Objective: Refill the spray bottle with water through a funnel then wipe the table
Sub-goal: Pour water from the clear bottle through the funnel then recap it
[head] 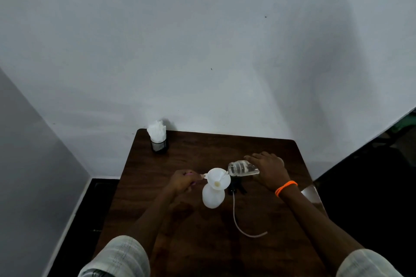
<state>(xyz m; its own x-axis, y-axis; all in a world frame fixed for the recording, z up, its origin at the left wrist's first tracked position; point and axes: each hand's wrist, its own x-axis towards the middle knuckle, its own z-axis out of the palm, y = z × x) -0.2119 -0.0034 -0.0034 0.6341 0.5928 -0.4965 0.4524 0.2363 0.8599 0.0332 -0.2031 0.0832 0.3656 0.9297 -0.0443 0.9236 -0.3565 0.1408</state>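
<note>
At the counter's [157, 198] centre the light, tippy spray bottle [212, 197] stands under its funnel [218, 179], left hand [182, 181] pinching the tab at nine o'clock, right hand [269, 170] gripping the slippery tilted jar [242, 167] at three o'clock.

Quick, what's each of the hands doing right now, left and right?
Left hand: closed, pinching the funnel by its tab, steadying it on the spray bottle.
Right hand: closed around the tilted clear jar, pouring water into the funnel.
</note>
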